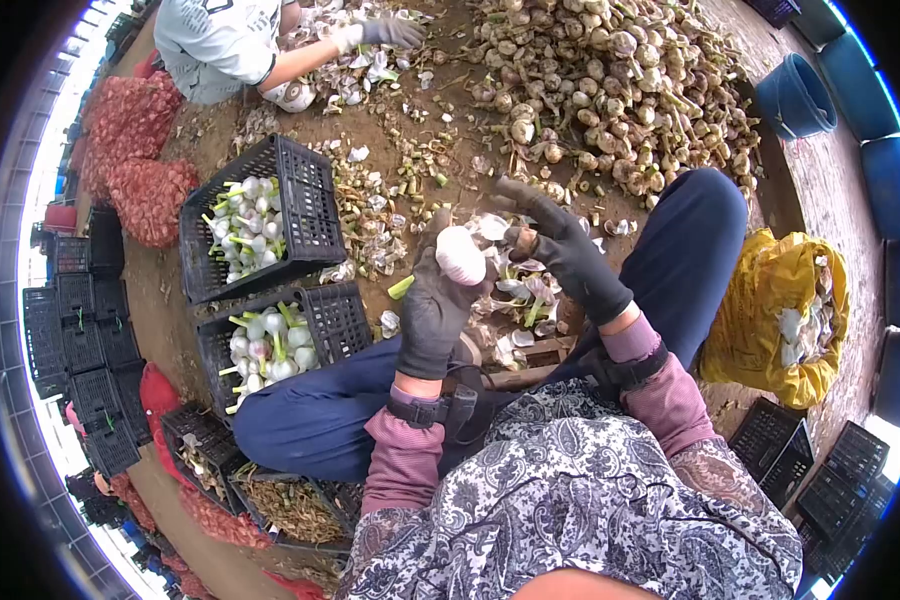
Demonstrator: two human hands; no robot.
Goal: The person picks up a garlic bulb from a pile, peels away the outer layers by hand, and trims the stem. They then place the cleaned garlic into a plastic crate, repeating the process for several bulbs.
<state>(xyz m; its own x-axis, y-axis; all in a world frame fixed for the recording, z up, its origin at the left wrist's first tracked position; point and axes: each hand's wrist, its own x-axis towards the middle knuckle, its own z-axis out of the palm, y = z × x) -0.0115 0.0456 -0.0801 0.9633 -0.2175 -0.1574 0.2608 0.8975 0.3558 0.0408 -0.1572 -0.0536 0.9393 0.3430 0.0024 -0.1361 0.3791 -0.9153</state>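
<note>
My left hand [433, 305], in a dark glove, holds a peeled white garlic bulb [460, 256] with a green stem sticking out to the left. Just right of it, my right hand [568, 245] is gloved too, its index finger stretched out and its fingers apart from the bulb. Something small and brown shows by its thumb, too unclear to name. Papery garlic skins [515, 290] lie below and between both hands.
Unpeeled garlic [610, 80] is heaped ahead. Black crates [310, 205] of white bulbs stand at the left, near red net sacks [150, 200]. A yellow sack [770, 300] and blue bucket [795, 100] are at the right. Another person's gloved hand [390, 33] is at the upper left.
</note>
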